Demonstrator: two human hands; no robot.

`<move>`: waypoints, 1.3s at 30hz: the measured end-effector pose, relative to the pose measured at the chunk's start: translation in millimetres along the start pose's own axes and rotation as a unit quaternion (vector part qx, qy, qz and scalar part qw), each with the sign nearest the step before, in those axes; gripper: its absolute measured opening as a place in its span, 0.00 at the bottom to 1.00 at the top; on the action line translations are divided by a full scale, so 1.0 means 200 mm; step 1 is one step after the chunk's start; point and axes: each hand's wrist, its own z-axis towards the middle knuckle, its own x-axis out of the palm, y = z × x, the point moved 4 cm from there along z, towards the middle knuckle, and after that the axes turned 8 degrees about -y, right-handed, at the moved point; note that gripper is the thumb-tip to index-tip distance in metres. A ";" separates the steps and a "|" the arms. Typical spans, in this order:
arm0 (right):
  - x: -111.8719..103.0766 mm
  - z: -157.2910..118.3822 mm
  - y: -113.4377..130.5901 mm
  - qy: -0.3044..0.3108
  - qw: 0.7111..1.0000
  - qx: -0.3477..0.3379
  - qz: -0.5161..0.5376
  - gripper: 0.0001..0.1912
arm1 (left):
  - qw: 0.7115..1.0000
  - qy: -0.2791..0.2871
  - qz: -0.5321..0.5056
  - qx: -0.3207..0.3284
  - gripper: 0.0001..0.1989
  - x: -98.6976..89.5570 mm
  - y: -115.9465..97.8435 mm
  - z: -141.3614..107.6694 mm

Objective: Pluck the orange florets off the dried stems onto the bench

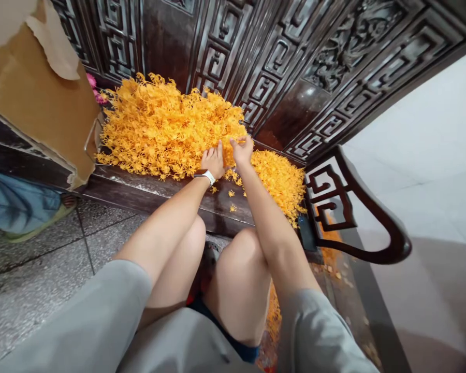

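Heap of orange-yellow spiky sprigs: thin tangled strands w/ tiny forked tips, plastic or dried plant, can't tell which. Sits on dark wood tabletop of a carved bench, pushed up against carved backrest w/ key-fret panels. Smaller mound lies just R of it, touching main heap, spilling over front edge; few loose bits on bare wood nearby.

L hand, white watch on wrist, palm down, fingers spread on heap's front. R hand reaches in beside it, fingertips sunk in strands; can't tell if pinching anything. Hands nearly touching, btwn main heap and mound.

Around: brown cardboard sheet at L end, overlapping heap's edge, pink flower by it. Dark flat object at R end by curved armrest. More orange bits below it. Person's bare knees and grey sleeves in front of bench, below the arms. Terrazzo floor at L, blue cloth near it.

Heap's long axis runs along bench, L to R in view, no single pointing dir; strands go every way.
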 end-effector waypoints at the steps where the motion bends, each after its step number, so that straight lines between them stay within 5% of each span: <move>1: -0.02 -0.02 0.02 -0.014 1.000 -0.007 0.023 0.17 | 1.000 0.001 -0.003 0.004 0.50 0.01 0.01 0.00; 3: -0.09 -0.04 0.09 -0.031 0.997 0.016 0.065 0.25 | 1.000 0.003 -0.005 0.011 0.49 0.02 0.02 0.01; 7: -0.23 -0.07 0.29 0.044 0.978 0.079 0.189 0.30 | 1.000 0.010 -0.009 0.012 0.48 0.03 0.03 0.01; 13: -0.56 -0.07 0.57 0.019 0.974 -0.020 0.224 0.32 | 0.999 0.028 -0.019 0.010 0.50 0.03 0.03 -0.01; 17: -0.63 -0.05 0.55 0.005 0.978 -0.051 0.205 0.34 | 0.999 0.034 -0.021 0.019 0.43 -0.04 -0.03 0.00; 20: -0.64 -0.02 0.47 -0.016 0.979 -0.044 0.200 0.35 | 0.999 -0.028 -0.025 0.015 0.35 -0.19 -0.06 0.03; 23: -0.72 0.03 0.45 -0.044 0.970 -0.043 0.234 0.35 | 0.992 -0.119 -0.023 -0.022 0.40 -0.34 -0.01 0.05; 25: -0.80 0.05 0.47 -0.061 0.960 -0.049 0.267 0.33 | 0.992 -0.118 -0.021 -0.049 0.45 -0.37 0.05 0.06; 29: -0.93 0.05 0.55 -0.103 0.929 -0.006 0.356 0.29 | 0.998 -0.054 -0.015 -0.035 0.49 -0.31 0.13 0.09; 33: -0.95 0.03 0.63 -0.110 0.893 0.034 0.436 0.31 | 0.998 -0.048 -0.031 -0.020 0.49 -0.21 0.15 0.12; 39: -0.92 0.03 0.74 -0.070 0.917 -0.007 0.394 0.27 | 0.994 -0.090 -0.031 -0.044 0.49 -0.16 0.21 0.15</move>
